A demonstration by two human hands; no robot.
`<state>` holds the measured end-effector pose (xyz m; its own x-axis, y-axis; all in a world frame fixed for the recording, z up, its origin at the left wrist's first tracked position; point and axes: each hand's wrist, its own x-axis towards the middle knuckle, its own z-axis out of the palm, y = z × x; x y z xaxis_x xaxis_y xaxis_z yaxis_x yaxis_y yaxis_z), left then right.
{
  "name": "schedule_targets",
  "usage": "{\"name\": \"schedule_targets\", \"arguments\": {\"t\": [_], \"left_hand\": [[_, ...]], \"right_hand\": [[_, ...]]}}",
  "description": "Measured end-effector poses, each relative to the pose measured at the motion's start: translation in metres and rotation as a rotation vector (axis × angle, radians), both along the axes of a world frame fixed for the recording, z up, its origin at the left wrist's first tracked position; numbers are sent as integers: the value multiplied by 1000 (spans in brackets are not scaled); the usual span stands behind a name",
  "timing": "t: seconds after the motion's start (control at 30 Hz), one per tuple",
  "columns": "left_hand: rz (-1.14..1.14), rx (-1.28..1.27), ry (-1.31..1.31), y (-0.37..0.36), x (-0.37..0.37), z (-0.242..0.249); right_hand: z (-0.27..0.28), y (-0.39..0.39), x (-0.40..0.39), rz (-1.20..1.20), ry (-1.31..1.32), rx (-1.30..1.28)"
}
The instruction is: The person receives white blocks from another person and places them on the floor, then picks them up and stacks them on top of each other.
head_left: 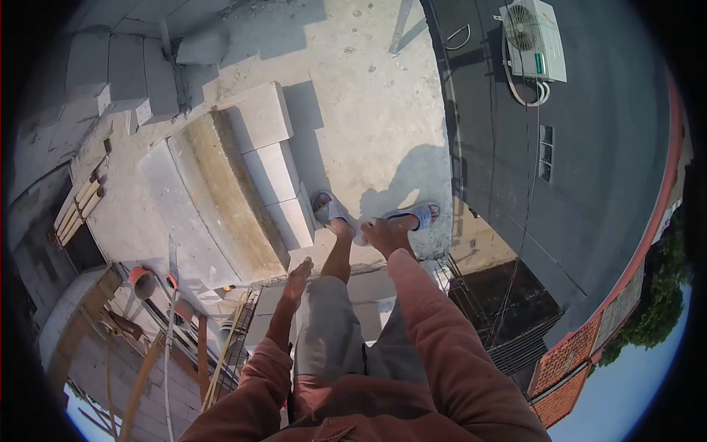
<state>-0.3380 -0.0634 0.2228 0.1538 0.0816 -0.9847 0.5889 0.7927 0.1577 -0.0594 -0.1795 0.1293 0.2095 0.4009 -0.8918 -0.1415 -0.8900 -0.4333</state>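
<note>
My left hand [297,281] hangs beside my left leg, near the low ends of the pale blocks [272,173]; its fingers look extended and nothing shows in them. In front of my right shin is my right hand [379,234], with its fingers bent; whether it holds anything is too small to make out. Below the hands my feet stand in grey-blue sandals [425,215] on the concrete surface [368,96]. A long brown-stained beam [228,195] lies left of the pale blocks.
At the lower left are a red bucket [142,282], wooden planks [143,387] and rods. More blocks [125,70] stand at the upper left. The concrete edge drops off at right, beside a dark wall with an air-conditioning unit [534,40] and hanging cables.
</note>
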Motion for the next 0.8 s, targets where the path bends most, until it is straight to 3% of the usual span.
{"name": "schedule_targets", "arguments": {"t": [0.1,0.2,0.27,0.33,0.4,0.43,0.53,0.67,0.8], "left_hand": [[-346,136,97,-13,13,13],[-285,-26,183,-26,22,25],[-254,-106,178,-30,65,49],[-252,-137,171,-38,113,70],[-279,-135,158,-43,156,83],[-307,-125,151,-46,177,86],[-486,-68,122,-52,223,82],[-734,7,145,-45,278,70],[-906,61,197,-31,336,46]], "right_hand": [[38,-37,38,34,-171,54],[-89,-136,-26,-407,-197,106],[-98,-160,-38,-732,-182,157],[-84,-183,-19,-792,-254,178],[-38,-208,27,-595,-392,143],[-42,-216,40,-724,-184,7],[-26,-252,75,-1021,-5,15],[-55,-297,77,-1088,-16,-29],[-10,-318,116,-1397,194,-112]]}}
